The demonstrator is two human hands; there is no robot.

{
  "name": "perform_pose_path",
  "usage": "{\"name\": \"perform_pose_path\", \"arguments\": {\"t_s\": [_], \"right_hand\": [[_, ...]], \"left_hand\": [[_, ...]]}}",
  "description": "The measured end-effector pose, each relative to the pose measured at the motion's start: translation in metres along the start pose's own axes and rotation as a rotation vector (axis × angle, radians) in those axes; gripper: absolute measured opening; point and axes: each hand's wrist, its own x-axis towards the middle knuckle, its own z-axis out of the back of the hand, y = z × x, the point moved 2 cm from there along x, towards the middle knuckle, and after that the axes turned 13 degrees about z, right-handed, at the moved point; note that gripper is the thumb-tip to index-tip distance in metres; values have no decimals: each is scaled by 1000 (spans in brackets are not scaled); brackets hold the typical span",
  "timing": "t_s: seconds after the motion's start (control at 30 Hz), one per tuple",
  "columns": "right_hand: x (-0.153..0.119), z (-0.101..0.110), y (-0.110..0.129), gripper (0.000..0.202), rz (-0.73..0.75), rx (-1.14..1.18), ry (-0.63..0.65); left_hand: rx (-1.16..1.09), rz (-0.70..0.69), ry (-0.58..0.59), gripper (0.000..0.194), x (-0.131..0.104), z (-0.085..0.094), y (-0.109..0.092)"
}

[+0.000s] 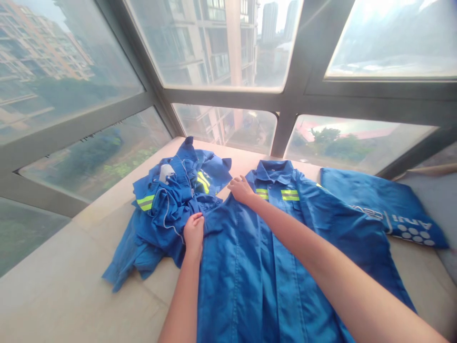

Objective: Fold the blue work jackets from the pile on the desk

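Note:
A blue work jacket (253,267) lies spread front side up, its collar (274,172) toward the window and yellow-and-silver reflective strips (290,195) across the chest. My left hand (194,233) is closed on the cloth at the jacket's left edge, thumb on top. Farther up, my right hand (242,189) reaches across the jacket and pinches its fabric near the left shoulder. Both hands' lower fingers are partly hidden. Close beside my left hand sits a crumpled heap of blue clothing (162,214) with similar reflective strips.
A folded blue cloth or bag with white lettering (385,205) lies at the right. Everything rests on a pale tiled ledge (46,286), bounded by grey-framed windows (221,93) at the back and left. Buildings and trees show outside.

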Motion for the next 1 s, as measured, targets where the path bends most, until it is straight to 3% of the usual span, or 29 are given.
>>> {"name": "perform_pose_path", "arguments": {"t_s": [0.13,0.27,0.37,0.47,0.63,0.7,0.83,1.0], "right_hand": [[-52,1,42,36,-165,202,-305],[-155,-5,103,35,-251,452,-496],[-236,-9,157,31,-317,594,-461],[-290,-9,211,32,-379,761,-312],[-312,-3,279,54,-405,857,-36],[-310,-1,296,51,-431,888,2],[-303,-1,312,28,-482,996,-31],[-305,2,315,25,-484,1015,-197]], "left_hand": [[18,-3,77,54,-23,9,4],[139,8,148,69,-66,41,32],[204,2,162,75,-103,72,55],[369,-10,169,72,-136,98,73],[724,-51,178,53,-183,122,93],[826,-78,201,55,-199,125,99],[846,-86,229,70,-218,130,113],[586,-44,285,72,-215,142,124]]}}
